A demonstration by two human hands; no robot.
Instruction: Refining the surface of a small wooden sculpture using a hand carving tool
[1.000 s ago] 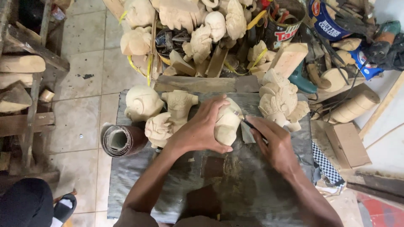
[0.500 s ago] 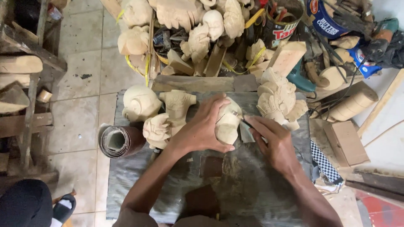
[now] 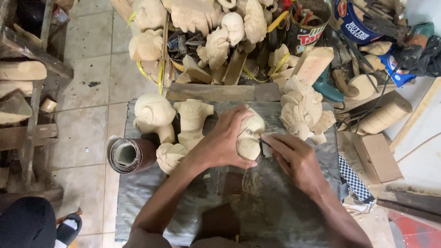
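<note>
Left hand (image 3: 225,142) is clamped around the pale wooden carving (image 3: 250,135) on the grey mat (image 3: 275,211) while the right hand (image 3: 294,158) pinches a sandpaper scrap (image 3: 266,140) against its side, sanding looks midway, several carved figures (image 3: 158,117) waiting nearby.

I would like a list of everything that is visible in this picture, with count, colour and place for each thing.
held wooden carving: one, pale, centre of the mat, gripped by the left hand
sandpaper piece: one, grey, pressed on the carving by the right fingers
sandpaper roll: one, brown, left edge of the mat
finished-looking carvings: several, pale, on the mat and piled behind
plank: one, grey-brown, behind the mat
power drill: one, teal, upper right
tool bucket: one, dark, top
grey mat: one, on the floor
left hand: on the carving
right hand: holding the sandpaper
</note>
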